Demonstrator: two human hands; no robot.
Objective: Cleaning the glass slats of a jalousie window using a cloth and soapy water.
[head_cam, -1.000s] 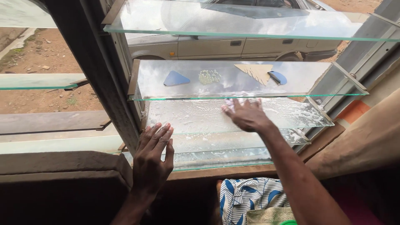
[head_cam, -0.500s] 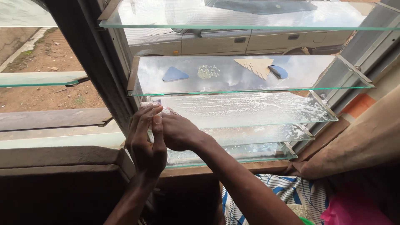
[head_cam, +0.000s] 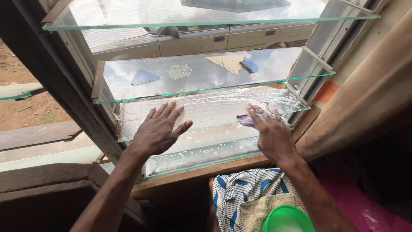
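My left hand point(head_cam: 159, 129) lies flat, fingers spread, on a soapy glass louvre slat point(head_cam: 214, 107) of the window. My right hand point(head_cam: 271, 133) presses a small purplish wet cloth point(head_cam: 248, 119) onto the right part of the same slat, near its metal end clip. Streaks of white suds cover the slat. A lower sudsy slat point(head_cam: 206, 154) sits just under both hands.
Above is a cleaner slat point(head_cam: 197, 75) with reflections, and another higher slat point(head_cam: 206, 15). A parked beige car point(head_cam: 193, 41) stands outside. A brown curtain point(head_cam: 369, 94) hangs right. Below lie a blue-and-white patterned cloth point(head_cam: 240, 191), a towel point(head_cam: 253, 212) and a green bowl point(head_cam: 287, 219).
My right hand with the cloth swept from the slat's left end to its right end. My left hand moved up off the frame and spread flat on the glass. The view shifted left.
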